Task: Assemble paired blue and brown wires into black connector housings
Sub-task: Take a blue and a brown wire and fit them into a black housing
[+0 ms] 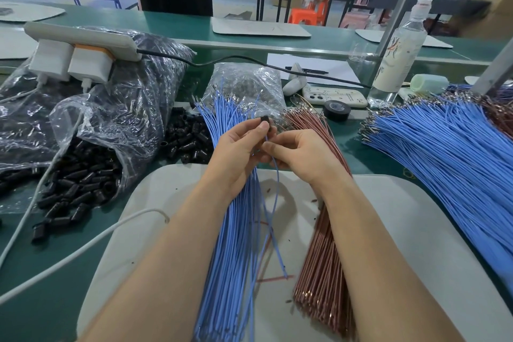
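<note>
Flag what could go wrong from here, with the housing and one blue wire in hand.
1. The left hand pinches the black housing only at the fingertips; a push from the right hand could tilt it or knock it loose.
2. The blue wire trails down between the blue bundle and the brown bundle; its tail might snag on stray strands.
3. The white cable lies close to the left forearm and may get dragged.

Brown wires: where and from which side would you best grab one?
Probably pinch one just behind its metal terminal at the far end of the brown wires, coming from above with the right hand: there the ends fan apart, while the near ends lie packed tight.
</note>
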The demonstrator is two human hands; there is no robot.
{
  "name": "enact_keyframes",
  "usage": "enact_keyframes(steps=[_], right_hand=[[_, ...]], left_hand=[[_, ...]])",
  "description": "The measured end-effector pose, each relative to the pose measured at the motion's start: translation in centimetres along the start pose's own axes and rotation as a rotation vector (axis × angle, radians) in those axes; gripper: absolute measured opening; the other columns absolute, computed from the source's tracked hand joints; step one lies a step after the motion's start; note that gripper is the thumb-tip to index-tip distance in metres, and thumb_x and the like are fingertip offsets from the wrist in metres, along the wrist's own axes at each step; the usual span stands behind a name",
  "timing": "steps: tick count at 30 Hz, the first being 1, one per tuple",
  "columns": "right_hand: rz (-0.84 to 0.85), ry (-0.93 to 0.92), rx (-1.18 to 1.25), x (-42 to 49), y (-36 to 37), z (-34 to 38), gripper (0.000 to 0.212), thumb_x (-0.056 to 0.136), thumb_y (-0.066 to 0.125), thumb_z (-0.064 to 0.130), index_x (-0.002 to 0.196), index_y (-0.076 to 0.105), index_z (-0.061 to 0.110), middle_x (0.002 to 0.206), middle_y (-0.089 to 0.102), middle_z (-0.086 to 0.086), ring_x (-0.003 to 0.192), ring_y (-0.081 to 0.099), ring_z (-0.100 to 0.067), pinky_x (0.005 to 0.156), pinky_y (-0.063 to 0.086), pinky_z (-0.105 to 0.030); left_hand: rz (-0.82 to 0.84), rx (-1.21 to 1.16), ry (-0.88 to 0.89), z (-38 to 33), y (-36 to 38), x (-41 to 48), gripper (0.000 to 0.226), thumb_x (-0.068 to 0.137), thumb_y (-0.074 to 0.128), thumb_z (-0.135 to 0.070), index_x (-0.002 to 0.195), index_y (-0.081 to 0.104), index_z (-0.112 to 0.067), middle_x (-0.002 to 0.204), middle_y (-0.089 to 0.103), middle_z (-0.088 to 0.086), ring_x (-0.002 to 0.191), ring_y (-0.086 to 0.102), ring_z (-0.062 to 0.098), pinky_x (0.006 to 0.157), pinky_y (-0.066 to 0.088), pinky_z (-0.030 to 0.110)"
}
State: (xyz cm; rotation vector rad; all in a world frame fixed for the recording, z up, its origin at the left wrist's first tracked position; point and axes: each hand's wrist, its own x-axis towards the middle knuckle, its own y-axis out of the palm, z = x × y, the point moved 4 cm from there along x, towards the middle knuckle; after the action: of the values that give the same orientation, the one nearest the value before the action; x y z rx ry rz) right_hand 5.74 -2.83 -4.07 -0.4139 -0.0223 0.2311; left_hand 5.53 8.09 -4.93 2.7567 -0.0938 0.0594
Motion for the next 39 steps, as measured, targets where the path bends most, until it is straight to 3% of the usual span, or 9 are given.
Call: enact_keyframes(steps=[4,8,14,21,29,34,39], right_hand=[[0.023,-0.008,-0.039,-0.1,0.0,0.0,0.015,0.095,0.054,0.007,0.094,0.065,-0.003,0.077,0.058,-0.007,0.065,0.051,-0.013,0.059,0.042,-0.015],[0.034,0.003,-0.042,0.0,-0.2,-0.2,0.025,0.095,0.054,0.007,0.104,0.062,-0.016,0.067,0.055,-0.002,0.059,0.051,-0.011,0.057,0.042,-0.015],[0.029,0.038,0.001,0.2,-0.2,-0.5,0.027,0.095,0.054,0.008,0.106,0.062,-0.015,0.065,0.054,-0.001,0.058,0.05,-0.011,0.056,0.042,-0.015],[-0.146,0.007,0.07,0.5,0.3,-0.6,0.025,0.095,0.054,0.011,0.106,0.065,-0.008,0.084,0.059,-0.008,0.076,0.054,-0.017,0.059,0.04,-0.014],[-0.188,-0.038,0.066,0.6,0.5,-0.5,0.026,0.096,0.053,0.014,0.109,0.064,-0.005,0.088,0.059,-0.006,0.081,0.054,-0.016,0.06,0.039,-0.01],[-0.196,-0.053,0.069,0.5,0.4,-0.4,0.025,0.096,0.054,0.014,0.109,0.065,-0.004,0.088,0.06,-0.006,0.081,0.055,-0.016,0.061,0.04,-0.011],[-0.185,-0.061,0.032,0.4,0.2,-0.2,0.025,0.095,0.055,0.015,0.107,0.066,-0.004,0.09,0.064,-0.014,0.08,0.054,-0.016,0.064,0.042,-0.018]], left_hand=[[-0.002,-0.021,-0.002,0.0,-0.1,0.0,0.019,0.097,0.042,-0.003,0.083,0.051,-0.013,0.048,0.061,-0.017,0.048,0.057,-0.009,0.05,0.042,0.005],[-0.009,-0.042,-0.008,0.1,-0.2,0.1,0.02,0.097,0.042,-0.001,0.083,0.051,-0.012,0.048,0.061,-0.016,0.048,0.058,-0.008,0.05,0.042,0.005],[-0.008,-0.06,0.004,0.3,-0.4,0.3,0.021,0.098,0.04,-0.001,0.084,0.052,-0.011,0.05,0.063,-0.016,0.05,0.059,-0.009,0.051,0.043,0.004],[-0.05,-0.014,0.036,0.5,-0.9,0.8,0.016,0.098,0.044,-0.004,0.088,0.054,-0.011,0.054,0.064,-0.017,0.054,0.06,-0.008,0.055,0.043,0.005],[-0.037,0.087,0.093,-0.2,-0.3,0.1,0.022,0.096,0.043,0.0,0.082,0.051,-0.015,0.049,0.06,-0.02,0.05,0.057,-0.011,0.054,0.042,0.004],[-0.066,0.097,0.106,-0.6,0.0,-0.3,0.021,0.095,0.046,0.0,0.082,0.05,-0.016,0.072,0.054,-0.006,0.05,0.056,-0.012,0.053,0.041,0.004],[-0.064,0.112,0.113,-0.7,0.1,-0.5,0.022,0.095,0.046,0.0,0.082,0.05,-0.017,0.075,0.052,-0.005,0.05,0.055,-0.013,0.052,0.041,0.004]])
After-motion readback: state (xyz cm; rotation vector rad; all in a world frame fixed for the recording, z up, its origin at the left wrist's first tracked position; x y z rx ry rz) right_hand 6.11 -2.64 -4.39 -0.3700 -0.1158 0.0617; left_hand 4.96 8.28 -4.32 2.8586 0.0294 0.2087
